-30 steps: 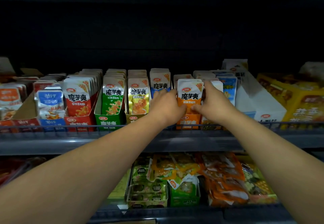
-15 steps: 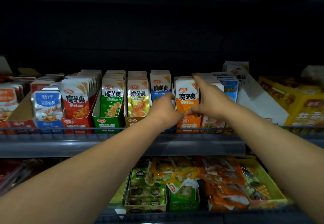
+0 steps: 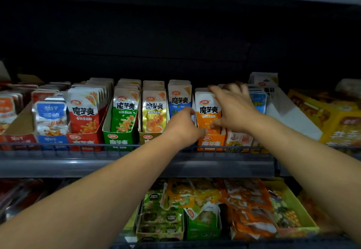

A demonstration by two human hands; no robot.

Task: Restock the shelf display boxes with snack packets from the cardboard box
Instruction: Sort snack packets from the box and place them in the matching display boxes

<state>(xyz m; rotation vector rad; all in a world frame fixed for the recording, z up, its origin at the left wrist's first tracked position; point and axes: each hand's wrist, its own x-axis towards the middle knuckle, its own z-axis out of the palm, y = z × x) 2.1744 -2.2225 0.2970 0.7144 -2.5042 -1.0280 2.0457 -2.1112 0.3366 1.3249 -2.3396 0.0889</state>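
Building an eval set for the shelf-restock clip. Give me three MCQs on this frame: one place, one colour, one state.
1. Which display box are the left hand and right hand at? A red, B orange, C blue
2. What colour is the box just left of the yellow box? A purple, B green, C white
3. How do the packets in that box sit? A upright, B lying flat, C spilled out

Key:
1 B: both hands are at the orange box, on either side of its front packet.
2 B: the green box stands right beside the yellow one.
3 A: the green packets stand on end in a row.
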